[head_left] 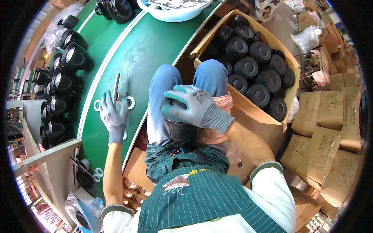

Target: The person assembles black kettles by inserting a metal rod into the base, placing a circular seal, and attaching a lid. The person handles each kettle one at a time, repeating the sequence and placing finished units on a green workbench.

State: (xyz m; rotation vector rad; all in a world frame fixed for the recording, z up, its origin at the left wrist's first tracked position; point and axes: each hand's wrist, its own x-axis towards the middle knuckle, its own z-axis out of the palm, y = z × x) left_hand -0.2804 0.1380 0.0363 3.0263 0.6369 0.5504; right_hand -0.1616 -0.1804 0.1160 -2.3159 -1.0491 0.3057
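My right hand [196, 105], in a grey and green glove, is closed over the top of a black round container [182, 133] held upright between my thighs. Its palm and fingers hide part of the container's top. My left hand [113, 118], gloved the same way, is over the green work surface [136, 50] with its fingers stretched and thumb apart. Between thumb and fingers lies the lower end of a metal rod-like tool [116, 83] with a short cylindrical piece beside it. White rings [131, 103] lie on the surface around this hand.
A carton [292, 97] of several black round lid-like parts stands right of my knees. Black bowl-shaped parts [64, 81] line the surface's left side. A white basin [175, 14] sits at the far end. Sealed cardboard boxes [320, 145] are stacked at the right.
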